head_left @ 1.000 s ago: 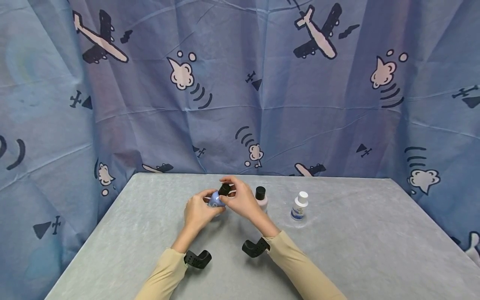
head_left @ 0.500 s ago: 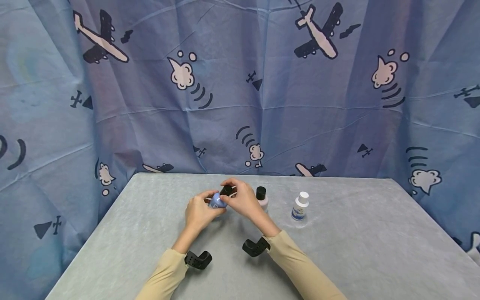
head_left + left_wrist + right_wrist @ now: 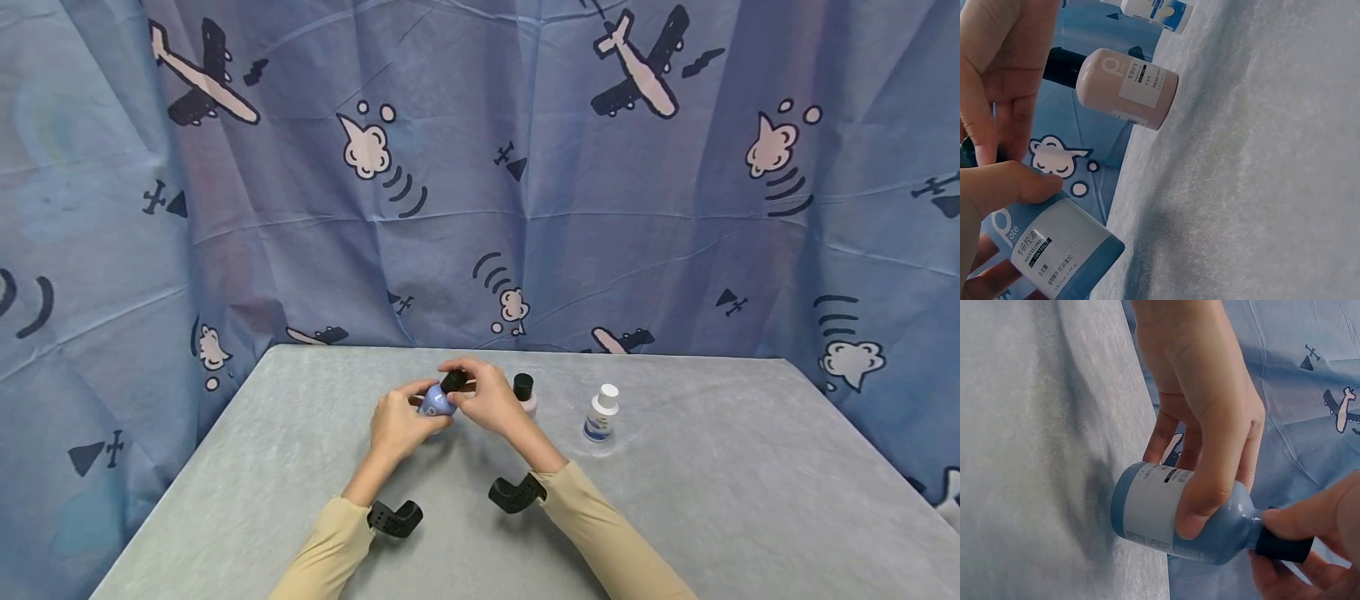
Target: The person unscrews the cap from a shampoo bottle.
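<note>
A small blue bottle (image 3: pixel 437 402) with a white label and a black cap (image 3: pixel 1283 545) is held tilted, its top leaning toward the right hand. My left hand (image 3: pixel 397 423) grips the bottle's body, thumb on the near side, as the left wrist view shows. The thumb and fingers of my right hand (image 3: pixel 487 398) pinch the black cap. The cap sits at the bottle's neck; the right wrist view shows a narrow stretch of blue neck below it. Just beyond the right hand stands a pink bottle (image 3: pixel 1127 87) with a black cap, partly hidden in the head view.
A white bottle (image 3: pixel 600 413) with a white cap and blue label stands upright to the right of the pink one. All are on a grey-white table (image 3: pixel 720 467). Behind it hangs a blue curtain (image 3: pixel 450 167) printed with planes. Black wrist bands (image 3: pixel 395 519) sit on both wrists.
The blue bottle's top and the right hand on its cap have shifted very slightly to the right. The left hand keeps its grip almost in place.
</note>
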### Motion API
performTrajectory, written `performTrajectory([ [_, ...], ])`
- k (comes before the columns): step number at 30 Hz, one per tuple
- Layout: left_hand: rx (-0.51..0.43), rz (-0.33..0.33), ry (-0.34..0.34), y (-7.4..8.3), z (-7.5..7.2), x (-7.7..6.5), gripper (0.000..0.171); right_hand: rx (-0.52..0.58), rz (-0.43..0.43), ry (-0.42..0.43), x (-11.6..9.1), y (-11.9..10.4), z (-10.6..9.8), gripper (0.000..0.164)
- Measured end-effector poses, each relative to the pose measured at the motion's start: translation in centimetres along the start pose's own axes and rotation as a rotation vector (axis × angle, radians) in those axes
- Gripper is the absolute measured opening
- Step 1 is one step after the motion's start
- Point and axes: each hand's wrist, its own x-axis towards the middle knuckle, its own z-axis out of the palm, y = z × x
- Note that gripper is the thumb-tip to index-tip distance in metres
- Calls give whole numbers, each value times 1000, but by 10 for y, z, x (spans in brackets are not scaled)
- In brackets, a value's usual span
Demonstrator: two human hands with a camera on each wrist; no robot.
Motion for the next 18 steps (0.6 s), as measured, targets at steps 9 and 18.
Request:
performTrajectory([
  [9, -2, 3, 8, 0, 1, -1, 54, -40, 83, 39, -1, 1, -1, 35],
  [18, 11, 11, 1, -2, 2, 0, 55, -68, 72, 38, -2, 0, -4, 27],
])
